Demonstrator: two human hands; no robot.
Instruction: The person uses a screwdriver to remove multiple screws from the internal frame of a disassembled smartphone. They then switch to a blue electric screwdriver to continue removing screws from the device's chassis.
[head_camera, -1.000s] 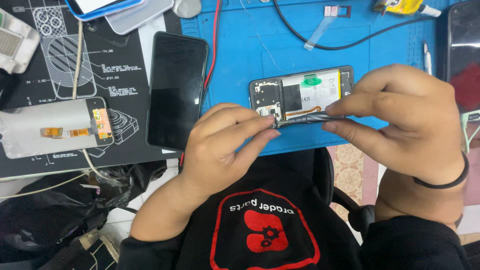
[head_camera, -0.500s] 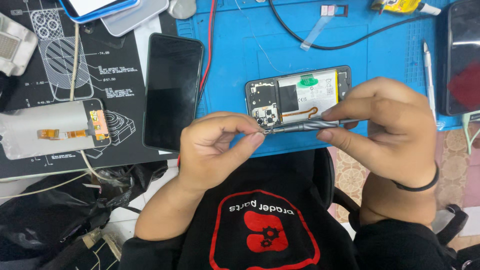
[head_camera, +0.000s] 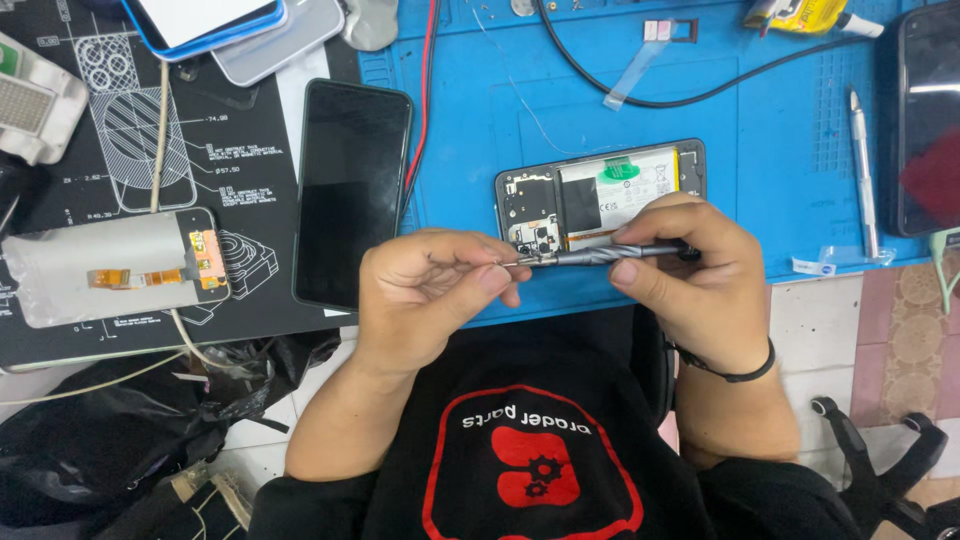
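While the right hand (head_camera: 700, 280) grips a slim grey screwdriver (head_camera: 610, 254) by its shaft, thumb below and fingers curled over the top, the left hand (head_camera: 430, 290) pinches at the tool's tip, thumb and forefinger pressed together around the fine bit. Whether a screw sits between those fingertips is too small to tell. The screwdriver lies almost level, pointing toward the left hand, and it hovers just in front of an opened phone (head_camera: 600, 195) that lies back-up on the blue mat (head_camera: 780, 150), its battery with a green tab and its dark boards exposed. The right hand covers the phone's near right corner.

To the left, a black phone (head_camera: 352, 190) lies with its dark screen up, half across the edge of the blue mat and half on a black mat (head_camera: 230, 130) printed with white drawings. Further left on that black mat rests a silver display panel (head_camera: 110, 268) with an orange flex cable. A red wire (head_camera: 425, 90) runs down between the two mats, and a black cable (head_camera: 640, 90) loops across the top of the blue one. A thin metal tool (head_camera: 862, 170) lies near the right edge, beside another dark phone (head_camera: 925, 120). A black wristband (head_camera: 735, 372) circles the right wrist.
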